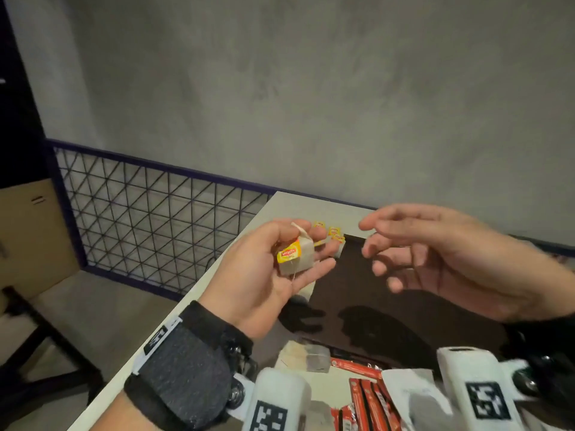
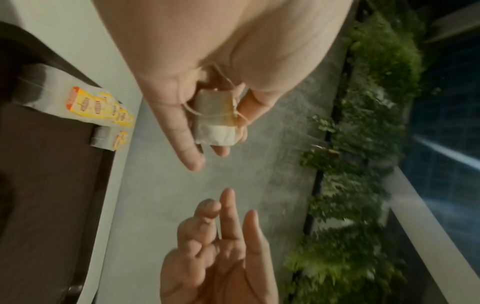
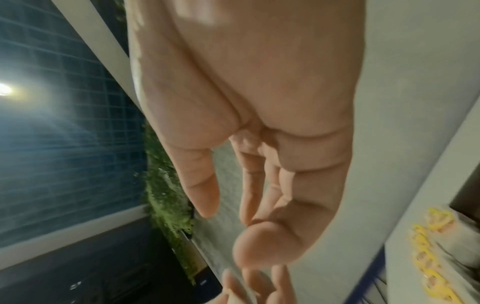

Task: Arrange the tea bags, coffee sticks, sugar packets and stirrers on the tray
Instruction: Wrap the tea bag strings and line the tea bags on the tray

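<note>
My left hand is raised palm-up over the left edge of the dark brown tray and grips a tea bag with a yellow tag; its string shows in the left wrist view. Facing it a short way to the right, my right hand has relaxed fingers and holds nothing. A row of tea bags with yellow tags lies at the tray's far left corner. Another tea bag lies on the table in front of the tray, beside orange-red coffee sticks.
The white table ends at a black mesh railing on the left and a grey wall behind. A cardboard box stands far left. White packets lie near the coffee sticks at the table's front.
</note>
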A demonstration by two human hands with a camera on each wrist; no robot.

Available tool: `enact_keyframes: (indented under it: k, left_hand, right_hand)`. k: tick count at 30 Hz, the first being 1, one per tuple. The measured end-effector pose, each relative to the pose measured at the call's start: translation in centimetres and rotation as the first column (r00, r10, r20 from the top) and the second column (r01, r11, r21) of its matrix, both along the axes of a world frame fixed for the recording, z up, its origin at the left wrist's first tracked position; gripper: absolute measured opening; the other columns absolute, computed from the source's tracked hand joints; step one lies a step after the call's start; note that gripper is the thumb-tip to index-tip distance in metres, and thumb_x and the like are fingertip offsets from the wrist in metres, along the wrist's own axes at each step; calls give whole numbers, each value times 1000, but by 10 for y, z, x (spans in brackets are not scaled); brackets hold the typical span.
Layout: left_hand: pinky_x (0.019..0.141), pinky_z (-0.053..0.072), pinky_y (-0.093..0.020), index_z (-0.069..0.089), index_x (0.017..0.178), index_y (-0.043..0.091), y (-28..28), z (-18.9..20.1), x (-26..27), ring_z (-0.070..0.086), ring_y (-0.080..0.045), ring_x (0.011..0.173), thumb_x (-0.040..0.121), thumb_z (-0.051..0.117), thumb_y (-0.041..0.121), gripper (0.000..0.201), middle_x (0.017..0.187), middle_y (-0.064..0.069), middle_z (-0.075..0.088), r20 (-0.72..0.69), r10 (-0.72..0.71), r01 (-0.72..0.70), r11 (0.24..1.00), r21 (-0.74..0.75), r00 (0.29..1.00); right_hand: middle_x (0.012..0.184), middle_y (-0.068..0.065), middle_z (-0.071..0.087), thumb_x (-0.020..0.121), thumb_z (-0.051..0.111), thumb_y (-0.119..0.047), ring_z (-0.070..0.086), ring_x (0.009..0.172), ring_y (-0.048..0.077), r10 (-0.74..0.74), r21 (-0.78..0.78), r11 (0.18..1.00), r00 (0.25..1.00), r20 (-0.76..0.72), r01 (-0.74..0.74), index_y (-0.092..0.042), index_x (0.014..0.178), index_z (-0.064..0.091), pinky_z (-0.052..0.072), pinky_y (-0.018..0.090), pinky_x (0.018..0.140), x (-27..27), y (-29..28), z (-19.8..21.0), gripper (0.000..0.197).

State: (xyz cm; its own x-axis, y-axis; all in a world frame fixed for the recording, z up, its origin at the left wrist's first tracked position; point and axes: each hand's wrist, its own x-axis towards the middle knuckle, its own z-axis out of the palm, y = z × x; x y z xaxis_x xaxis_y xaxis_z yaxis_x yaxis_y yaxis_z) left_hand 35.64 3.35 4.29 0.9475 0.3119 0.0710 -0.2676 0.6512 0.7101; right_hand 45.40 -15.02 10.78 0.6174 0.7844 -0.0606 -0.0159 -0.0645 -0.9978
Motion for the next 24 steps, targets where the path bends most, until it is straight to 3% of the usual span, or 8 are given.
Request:
enact_keyframes:
  k: [3, 5, 8, 11, 13, 16, 20, 24]
  left_hand:
    - [82, 59, -38, 76, 88, 15, -17, 8, 3, 72, -30, 105, 98, 55, 8, 25, 97, -11, 72, -6, 61, -57, 954, 296, 998]
    - [83, 57, -35, 79, 90, 19, -34, 20, 9, 69, -23, 96, 98, 59, 11, 24, 94, -6, 72, 5, 59, -55, 904, 423, 998]
    - [88, 52, -37, 79, 94, 17, -58, 41, 21, 69, -19, 90, 96, 62, 11, 18, 91, -5, 75, 46, 60, -75, 862, 501, 997]
    - [81, 55, -31, 79, 95, 14, -80, 58, 34, 69, -20, 88, 88, 70, 13, 11, 89, -3, 75, 107, 88, -132, 835, 534, 990]
    - [87, 59, -38, 78, 98, 8, -89, 65, 42, 72, -32, 96, 87, 73, 11, 13, 98, -11, 77, 149, 103, -169, 818, 550, 983]
    - [104, 45, -60, 77, 103, 5, -95, 71, 49, 68, -39, 103, 84, 75, 23, 26, 111, -20, 74, 177, 70, -169, 750, 639, 982]
    - [85, 41, -47, 73, 105, -3, -92, 76, 51, 63, -34, 90, 85, 70, 30, 39, 106, -25, 72, 195, 24, -152, 720, 678, 981]
    - [82, 47, -46, 77, 94, -2, -91, 79, 47, 67, -33, 83, 86, 74, 19, 23, 97, -23, 75, 225, 16, -173, 696, 697, 974]
  right_hand:
    - [85, 16, 68, 69, 79, -31, 63, 67, 23, -19, -8, 1000, 992, 127, 20, -7, 98, 73, 52, 30, 47, -15, -22, -4, 38]
    - [86, 13, 70, 67, 79, -37, 64, 69, 22, -53, 9, 999, 973, 223, 53, -11, 93, 75, 53, 31, 49, -17, -31, -1, 37]
    - [88, 10, 72, 62, 81, -42, 64, 73, 18, -134, 53, 991, 937, 323, 124, -15, 92, 74, 54, 34, 57, -11, -40, 5, 41]
    - [97, 13, 75, 56, 88, -47, 69, 80, 22, -247, 118, 969, 882, 401, 217, -16, 101, 69, 55, 40, 67, 0, -49, 9, 58]
    - [98, 13, 76, 64, 86, -40, 73, 85, 25, -264, 173, 962, 881, 393, 211, -15, 105, 68, 55, 41, 70, 5, -57, 11, 51]
    - [97, 24, 72, 83, 77, -13, 70, 76, 24, -285, 245, 948, 890, 356, 206, -5, 107, 67, 56, 38, 64, 12, -69, 14, 27]
    - [85, 22, 70, 83, 75, -5, 65, 69, 25, -304, 306, 928, 903, 302, 210, 1, 103, 67, 53, 34, 56, 17, -75, 15, 22]
    - [77, 13, 69, 85, 71, 4, 60, 68, 29, -287, 306, 931, 916, 280, 198, 2, 103, 66, 48, 33, 54, 16, -72, 14, 19]
